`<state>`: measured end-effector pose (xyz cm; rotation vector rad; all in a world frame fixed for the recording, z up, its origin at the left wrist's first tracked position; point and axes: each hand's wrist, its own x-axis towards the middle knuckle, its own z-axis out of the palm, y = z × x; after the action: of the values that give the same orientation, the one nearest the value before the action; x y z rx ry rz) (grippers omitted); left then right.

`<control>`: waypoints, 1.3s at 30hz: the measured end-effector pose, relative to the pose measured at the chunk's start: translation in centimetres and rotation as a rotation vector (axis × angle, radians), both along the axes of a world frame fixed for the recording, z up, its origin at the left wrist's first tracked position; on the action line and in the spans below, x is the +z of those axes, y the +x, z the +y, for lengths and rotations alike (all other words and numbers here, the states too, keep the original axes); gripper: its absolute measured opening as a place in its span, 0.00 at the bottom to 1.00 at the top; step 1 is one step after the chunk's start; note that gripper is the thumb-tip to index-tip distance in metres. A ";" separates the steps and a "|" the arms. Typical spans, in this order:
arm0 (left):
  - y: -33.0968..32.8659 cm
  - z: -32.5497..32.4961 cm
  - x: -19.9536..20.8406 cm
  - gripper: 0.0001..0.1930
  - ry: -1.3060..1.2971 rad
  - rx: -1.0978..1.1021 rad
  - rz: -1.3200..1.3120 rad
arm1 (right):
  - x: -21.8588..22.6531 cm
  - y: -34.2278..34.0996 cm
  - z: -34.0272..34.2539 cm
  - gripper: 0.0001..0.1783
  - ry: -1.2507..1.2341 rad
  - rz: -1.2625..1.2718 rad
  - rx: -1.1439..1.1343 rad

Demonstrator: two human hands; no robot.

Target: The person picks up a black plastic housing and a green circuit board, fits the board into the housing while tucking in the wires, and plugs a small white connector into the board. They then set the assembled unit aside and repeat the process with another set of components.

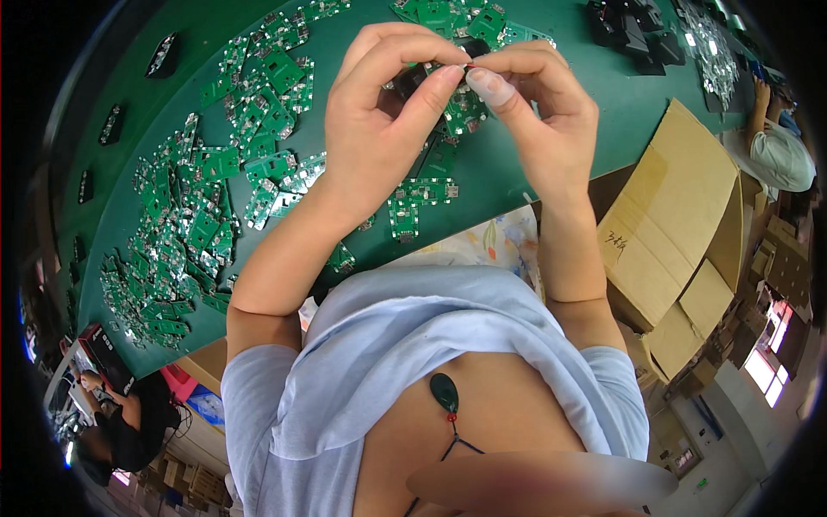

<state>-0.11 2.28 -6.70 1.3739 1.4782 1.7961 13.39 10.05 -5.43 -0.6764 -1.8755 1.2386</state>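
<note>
My left hand (pixel 375 121) and my right hand (pixel 551 108) meet over the green table (pixel 482 202), thumbs and forefingers pinched close together. A tiny red-and-black bit shows between the fingertips; its kind is too small to make out. Just behind the fingers is a dark black part (pixel 473 49), mostly covered by the hands. Under them lie green circuit boards (pixel 466 114), partly hidden. Nearer to me, between my forearms, more circuit boards (pixel 422 196) rest flat on the table.
A long heap of circuit boards (pixel 202 220) spreads over the left side. Black plastic housings (pixel 633 34) and silvery parts (pixel 711 56) lie far right. An open cardboard box (pixel 672 224) stands right of my arm. Other people (pixel 780 155) sit at the edges.
</note>
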 end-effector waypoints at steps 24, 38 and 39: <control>-0.2 -0.4 0.3 0.10 0.076 0.079 0.466 | 0.5 1.4 0.4 0.06 -0.620 0.090 0.207; -0.6 -0.8 0.4 0.05 -0.185 -0.058 -0.053 | 0.0 0.3 -0.4 0.08 0.096 -0.022 0.009; -0.6 -0.7 0.2 0.06 -0.194 -0.118 -0.119 | -0.6 0.4 -0.1 0.08 0.278 -0.031 -0.022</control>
<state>-0.72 1.56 -6.48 1.2114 1.4357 1.5877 13.79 9.98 -5.98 -0.5658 -2.0113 0.9337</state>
